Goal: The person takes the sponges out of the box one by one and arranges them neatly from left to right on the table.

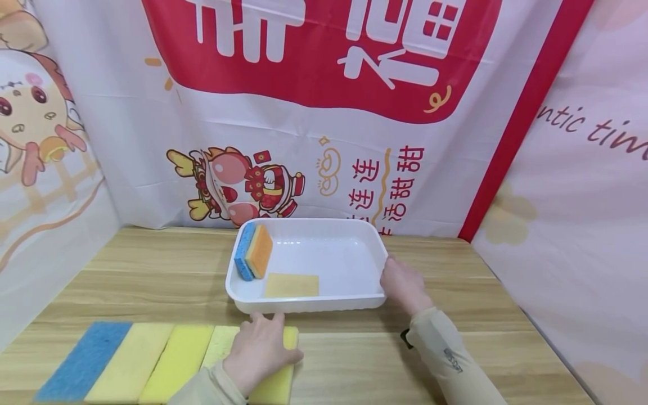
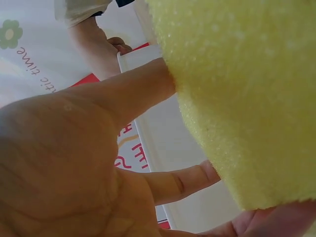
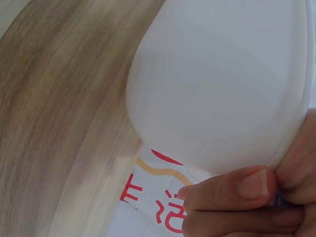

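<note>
My left hand (image 1: 265, 346) is over the right end of a row of flat sponges. Its thumb and fingers hold the edges of the rightmost yellow sponge (image 1: 270, 388); up close, this yellow sponge (image 2: 247, 98) shows a rough, porous face. My right hand (image 1: 405, 284) grips the right end wall of a white plastic tray (image 1: 304, 305). In the right wrist view, the curled fingers (image 3: 232, 190) are at the tray's rim (image 3: 217, 89). Inside the tray, a blue sponge (image 1: 244, 250) and an orange sponge (image 1: 260, 253) lean together at the left; a pale yellow sponge (image 1: 292, 285) is near the front wall.
Left of the held sponge, the row has a blue sponge (image 1: 83, 360), a pale yellow sponge (image 1: 130, 360), a brighter yellow sponge (image 1: 177, 360) and a partly covered light yellow sponge (image 1: 219, 343). A wood-grain table (image 1: 486, 360) supports everything. Printed cloth (image 1: 314, 124) hangs behind the tray.
</note>
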Demonstrator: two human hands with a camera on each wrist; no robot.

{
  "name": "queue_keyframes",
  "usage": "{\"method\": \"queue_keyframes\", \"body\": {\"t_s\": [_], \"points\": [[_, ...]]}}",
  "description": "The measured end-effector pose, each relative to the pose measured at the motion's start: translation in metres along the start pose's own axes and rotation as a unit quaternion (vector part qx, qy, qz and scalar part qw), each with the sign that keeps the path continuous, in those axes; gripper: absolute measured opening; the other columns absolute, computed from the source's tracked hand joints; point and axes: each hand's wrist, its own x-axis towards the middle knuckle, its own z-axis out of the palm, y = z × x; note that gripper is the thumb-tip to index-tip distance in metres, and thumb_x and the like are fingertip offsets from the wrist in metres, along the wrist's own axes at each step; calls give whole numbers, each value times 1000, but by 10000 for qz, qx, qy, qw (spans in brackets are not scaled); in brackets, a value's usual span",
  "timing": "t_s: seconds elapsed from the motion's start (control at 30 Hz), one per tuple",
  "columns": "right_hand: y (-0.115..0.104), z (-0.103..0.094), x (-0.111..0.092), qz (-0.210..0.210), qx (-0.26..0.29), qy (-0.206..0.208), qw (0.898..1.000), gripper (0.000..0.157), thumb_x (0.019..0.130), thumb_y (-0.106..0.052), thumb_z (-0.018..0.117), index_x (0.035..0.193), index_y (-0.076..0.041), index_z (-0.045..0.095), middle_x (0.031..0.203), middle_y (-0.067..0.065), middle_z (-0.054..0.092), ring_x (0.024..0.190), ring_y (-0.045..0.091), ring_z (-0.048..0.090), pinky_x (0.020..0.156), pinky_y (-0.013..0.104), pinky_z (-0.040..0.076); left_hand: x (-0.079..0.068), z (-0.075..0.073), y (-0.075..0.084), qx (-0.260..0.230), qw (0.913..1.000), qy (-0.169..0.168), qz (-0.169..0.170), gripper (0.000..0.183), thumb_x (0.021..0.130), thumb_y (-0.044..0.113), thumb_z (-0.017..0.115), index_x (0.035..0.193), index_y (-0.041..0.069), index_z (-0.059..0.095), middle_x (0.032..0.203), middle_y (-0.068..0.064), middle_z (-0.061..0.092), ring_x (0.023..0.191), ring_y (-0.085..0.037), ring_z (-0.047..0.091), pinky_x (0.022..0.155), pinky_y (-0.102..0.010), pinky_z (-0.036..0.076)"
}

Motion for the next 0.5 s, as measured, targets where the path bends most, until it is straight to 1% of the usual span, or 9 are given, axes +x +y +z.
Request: {"method": "queue_keyframes", "body": {"t_s": [0.13, 0.37, 0.5], "points": [[0, 0, -1, 3, 26, 40, 10000, 32, 96, -9, 47, 118, 12, 56, 79, 15, 58, 65, 26, 55, 48, 42, 48, -1, 1, 0, -28, 10000, -34, -8, 85, 62, 42, 89, 126, -4, 58, 93, -30, 50, 80, -43, 56, 59, -49, 51], [1, 1, 0, -7, 10, 114, 9999, 30, 94, -9, 48, 114, 10, 58, 82, 17, 61, 68, 28, 58, 50, 46, 50, -2, 3, -1, -37, 10000, -12, 82, 71, 60, 42, 90, 108, -3, 63, 87, -24, 48, 74, -37, 54, 53, -44, 49], [0, 1, 0, -23, 37, 142, 9999, 26, 94, -9, 48, 110, 8, 60, 80, 16, 60, 67, 28, 57, 50, 47, 49, -3, 4, -1, 93, 9999, -42, 71, 70, 60, 44, 90, 106, -2, 63, 86, -24, 47, 74, -36, 53, 54, -44, 49]]}}
